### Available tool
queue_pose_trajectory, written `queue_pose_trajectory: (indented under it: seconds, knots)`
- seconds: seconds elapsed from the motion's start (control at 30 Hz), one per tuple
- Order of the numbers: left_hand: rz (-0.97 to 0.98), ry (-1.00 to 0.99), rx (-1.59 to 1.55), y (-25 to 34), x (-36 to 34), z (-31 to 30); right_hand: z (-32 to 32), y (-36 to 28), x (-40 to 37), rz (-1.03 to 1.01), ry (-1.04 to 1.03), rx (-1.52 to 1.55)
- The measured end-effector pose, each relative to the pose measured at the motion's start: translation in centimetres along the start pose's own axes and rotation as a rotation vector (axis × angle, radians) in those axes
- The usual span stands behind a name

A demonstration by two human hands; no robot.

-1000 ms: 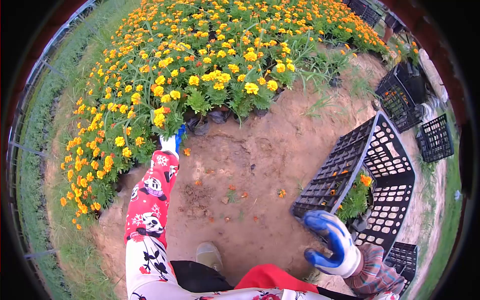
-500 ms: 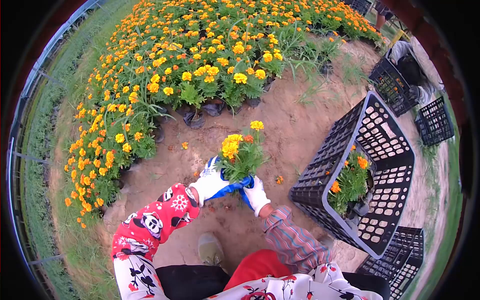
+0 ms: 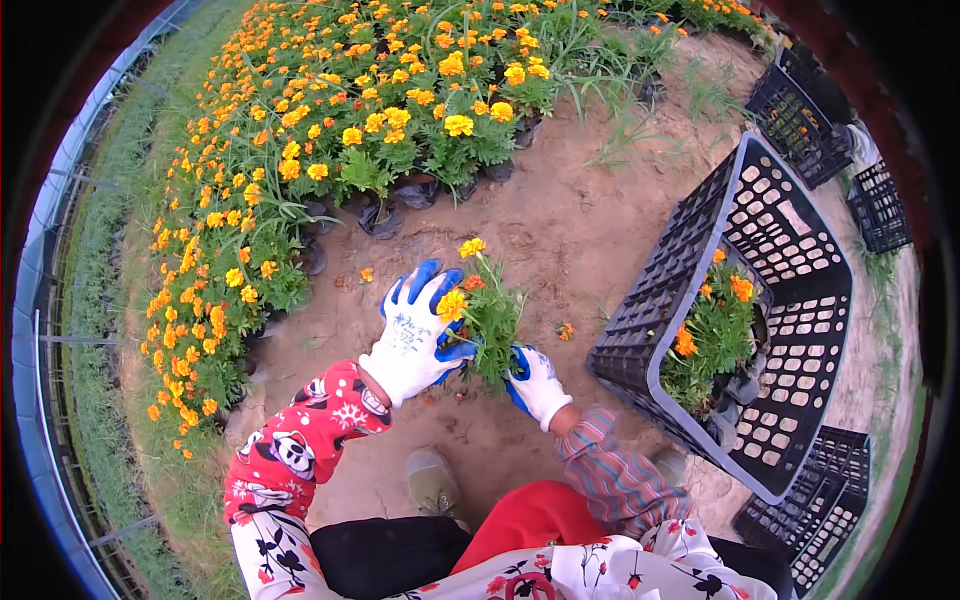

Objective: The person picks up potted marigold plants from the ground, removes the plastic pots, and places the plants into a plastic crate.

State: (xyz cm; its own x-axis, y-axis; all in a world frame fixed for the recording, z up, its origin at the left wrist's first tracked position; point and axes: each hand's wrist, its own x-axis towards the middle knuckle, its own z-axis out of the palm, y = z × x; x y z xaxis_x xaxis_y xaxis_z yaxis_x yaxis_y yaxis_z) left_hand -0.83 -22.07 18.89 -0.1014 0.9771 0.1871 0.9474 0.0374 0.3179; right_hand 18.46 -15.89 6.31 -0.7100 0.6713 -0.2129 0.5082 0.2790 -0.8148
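A marigold plant with yellow and orange blooms and green leaves is held up in front of me over the bare soil. My right hand, in a white glove with blue fingers, is closed around its lower part from the right. The plant's base is mostly hidden by leaves and fingers. On the left side of the plant is my left hand, gloved the same way. Its fingers are spread apart, with the back of the glove facing up and the thumb close to the leaves.
A black plastic crate tilts at my right, with marigolds in dark pots inside. More crates lie behind it and farther back. Dense potted marigolds spread ahead and left. My shoe rests on the soil.
My left hand has let go of the plant's base and spread its fingers beside the blooms. My right hand has shifted slightly right, and the plant leans a little left.
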Motion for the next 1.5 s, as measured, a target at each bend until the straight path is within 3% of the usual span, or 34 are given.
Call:
queue_pose_trajectory:
  seconds: [0.03, 0.13, 0.2, 0.23, 0.27, 0.33, 0.4, 0.43, 0.47, 0.53, 0.6, 0.7, 0.73, 0.77, 0.87, 0.93, 1.03, 1.07, 1.1, 1.13, 1.17, 1.2, 1.27, 1.33, 1.4, 1.47, 1.5]
  knots:
    - [-0.016, -0.012, -0.067, -0.2, -0.2, 0.4, 0.4, 0.2, -0.5, -0.091, 0.154, 0.014]
    - [-0.028, -0.034, -0.106, -0.2, -0.5, 0.6, 0.5, 1.3, -0.5, -0.226, 0.147, -0.100]
    - [0.107, -0.057, 0.041, -0.4, -0.5, 0.3, -0.3, 0.6, -0.6, -0.171, 0.066, -0.090]
    - [-0.050, 0.043, -0.153, 0.2, -0.5, 0.4, -0.8, 0.1, -0.6, -0.123, -0.013, -0.083]
    - [-0.052, 0.039, -0.150, 0.0, -0.7, 0.4, -1.5, -0.6, -0.5, -0.123, -0.016, -0.079]
    - [0.105, 0.102, 0.107, -1.0, -1.4, 0.5, -2.6, -2.0, -0.6, -0.089, -0.136, -0.122]
    - [0.014, 0.165, 0.183, -3.2, -1.7, -0.1, -3.2, -1.8, -1.0, -0.070, -0.141, -0.139]
    - [-0.029, 0.319, 0.313, -5.4, -1.5, -0.9, -3.5, -1.4, -1.4, -0.046, -0.144, -0.162]
    - [-0.161, 0.294, 0.439, -7.2, -1.5, -2.3, -2.6, 1.0, -2.0, -0.170, 0.065, -0.175]
    - [-0.367, -0.039, 0.756, -9.6, -2.1, -3.1, -3.1, 2.0, -2.3, -0.181, 0.072, -0.275]
    - [-0.352, -0.140, 0.604, -8.6, -2.2, -2.5, -3.7, 1.8, -2.3, -0.185, 0.020, -0.310]
    - [-0.347, -0.364, -0.414, -6.7, -0.7, -1.2, -3.3, 1.9, -1.7, -0.258, -0.057, -0.335]
    - [-0.148, -0.447, -0.285, -6.1, -0.1, -0.5, -3.1, 1.9, -1.4, -0.320, -0.078, -0.336]
    - [-0.099, -0.411, -0.247, -5.1, -0.2, 0.6, -3.0, 1.5, -1.2, -0.326, -0.078, -0.335]
    - [-0.312, -0.804, -0.345, -3.9, 1.1, 1.5, -2.7, 0.9, -1.4, -0.346, -0.119, -0.358]
    - [-0.206, -0.727, -0.278, -3.7, 0.2, 2.2, -2.5, 1.3, -1.3, -0.340, -0.124, -0.335]
    - [0.064, -0.260, 0.212, -2.7, -0.8, 2.3, -3.6, -0.2, -1.6, -0.278, -0.193, -0.366]
    - [0.092, -0.027, 0.359, -3.9, -0.5, 2.8, -3.3, 0.4, -1.9, -0.276, -0.198, -0.361]
    - [0.083, 0.056, 0.504, -6.2, -0.4, 1.9, -3.0, 1.6, -2.4, -0.198, -0.184, -0.317]
    - [-0.068, 0.064, 0.544, -9.0, -0.5, 1.3, -2.8, 2.9, -2.5, -0.130, -0.164, -0.277]
    - [-0.207, -0.098, 0.575, -12.3, -1.2, 0.8, -2.4, 4.5, -3.2, -0.138, -0.041, -0.180]
    - [-0.434, -0.581, 0.631, -12.5, -0.2, -1.0, -3.9, 2.8, -3.0, 0.013, -0.124, -0.079]
    - [-0.510, -0.779, 0.664, -13.1, -1.1, -0.1, -3.4, 5.0, -2.9, -0.042, -0.046, -0.013]
    - [-0.576, -0.653, 0.375, -14.6, -0.9, 2.5, -4.5, 4.4, -2.4, 0.000, -0.076, 0.062]
    - [-0.646, -0.310, 0.081, -17.9, 0.1, 5.8, -4.5, 5.6, -1.5, 0.037, -0.100, 0.135]
    - [-0.748, -0.008, -0.001, -19.0, 3.4, 6.6, -3.3, 8.6, -0.3, -0.049, -0.165, 0.059]
    - [-0.827, 0.059, -0.185, -19.6, 5.0, 6.8, -2.9, 8.7, 0.4, -0.046, -0.164, 0.074]
